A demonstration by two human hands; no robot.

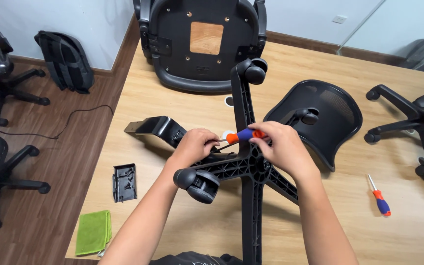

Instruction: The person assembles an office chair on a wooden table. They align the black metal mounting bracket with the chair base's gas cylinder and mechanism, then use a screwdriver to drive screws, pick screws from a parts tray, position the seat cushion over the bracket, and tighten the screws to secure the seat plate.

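Over the hub of the upturned chair base, near the middle of the wooden table, both of your hands meet on a screwdriver with an orange and blue handle. Your right hand is closed around that handle from the right side, fingers curled on it. Your left hand is pinched narrow at the metal shaft, steadying the tip, which points left and slightly down toward the hub; the tip itself is hidden behind your fingers, so you cannot tell from here what it sits in.

The base lies with its casters up: one caster is just below your left wrist, another at the far end of the arm that runs away from you. By the look of it, you are at the stage of working a fastener or clip at the centre of the base, with the tool just being seated. The next move seems to call for a firm, straight push along the shaft while the left fingers keep the tip from skating off the ribbed plastic.

Around you lie the seat pan at the far edge, the mesh backrest to the right, a black bracket to the left, a small black plate, a green cloth at the near left, and a second screwdriver at the right.
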